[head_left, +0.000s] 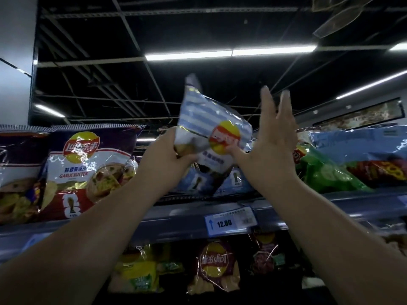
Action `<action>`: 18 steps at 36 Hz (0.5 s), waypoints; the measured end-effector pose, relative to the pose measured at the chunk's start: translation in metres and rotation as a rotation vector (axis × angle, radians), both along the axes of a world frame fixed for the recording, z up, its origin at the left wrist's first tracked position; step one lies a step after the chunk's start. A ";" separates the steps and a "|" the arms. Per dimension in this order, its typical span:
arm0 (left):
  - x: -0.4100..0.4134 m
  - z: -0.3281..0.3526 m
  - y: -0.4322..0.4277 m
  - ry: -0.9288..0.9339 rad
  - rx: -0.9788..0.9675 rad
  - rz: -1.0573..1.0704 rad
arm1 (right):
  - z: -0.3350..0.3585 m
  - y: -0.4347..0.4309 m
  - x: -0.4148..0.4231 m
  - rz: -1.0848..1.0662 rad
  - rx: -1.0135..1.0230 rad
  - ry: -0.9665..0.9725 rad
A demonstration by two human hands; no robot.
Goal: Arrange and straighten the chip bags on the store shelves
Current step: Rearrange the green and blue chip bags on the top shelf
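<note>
A top shelf [154, 219] with a blue-grey front rail runs across the middle of the frame, its glossy, puffed chip bags only partly in order. At left a Garlic Butter bag [88, 170] stands upright and faces out, while at right a green bag [326, 175] and the large blue bags [356, 144] above it lie slumped on their sides — work that looks not yet done. In the row beneath the rail, along the bottom of the frame, a purple bag [214, 265] sits upside down beside a yellow bag [136, 274], another job apparently waiting. At centre a pale blue striped bag [211, 119] is raised above the top shelf, tilted with its crimped end pointing toward the dark ceiling [198, 29], over a slot where matching pale blue bags [198, 179] stand. Its crinkled film catches the strip lights [231, 52]; it is pillow-shaped and soft with air, its round red-and-yellow logo [224, 137] turned sideways. The person's left hand [169, 155] grasps its lower left corner, fingers curled round the film. The right hand [273, 148] is released, fingers straight and spread, only the thumb touching the logo. The task looks roughly midway — one bag in hand, the right side and lower row left to do. A small price tag [229, 221] reading 12.80 clips to the rail below.
</note>
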State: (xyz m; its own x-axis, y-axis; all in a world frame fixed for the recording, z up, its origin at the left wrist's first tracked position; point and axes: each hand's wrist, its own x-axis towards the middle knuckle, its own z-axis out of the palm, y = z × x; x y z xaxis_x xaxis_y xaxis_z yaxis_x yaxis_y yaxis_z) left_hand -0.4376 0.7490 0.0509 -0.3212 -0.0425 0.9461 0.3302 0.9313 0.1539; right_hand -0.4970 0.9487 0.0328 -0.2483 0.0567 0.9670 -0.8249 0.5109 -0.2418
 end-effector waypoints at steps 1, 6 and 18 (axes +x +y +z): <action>0.000 -0.002 -0.001 0.003 0.101 -0.094 | -0.002 0.000 -0.003 0.136 -0.022 -0.114; -0.002 -0.014 -0.005 0.016 0.473 -0.447 | -0.013 -0.005 -0.020 0.494 0.105 -0.601; 0.014 -0.046 -0.018 -0.369 0.342 -0.216 | -0.026 -0.020 -0.037 0.310 0.547 -0.626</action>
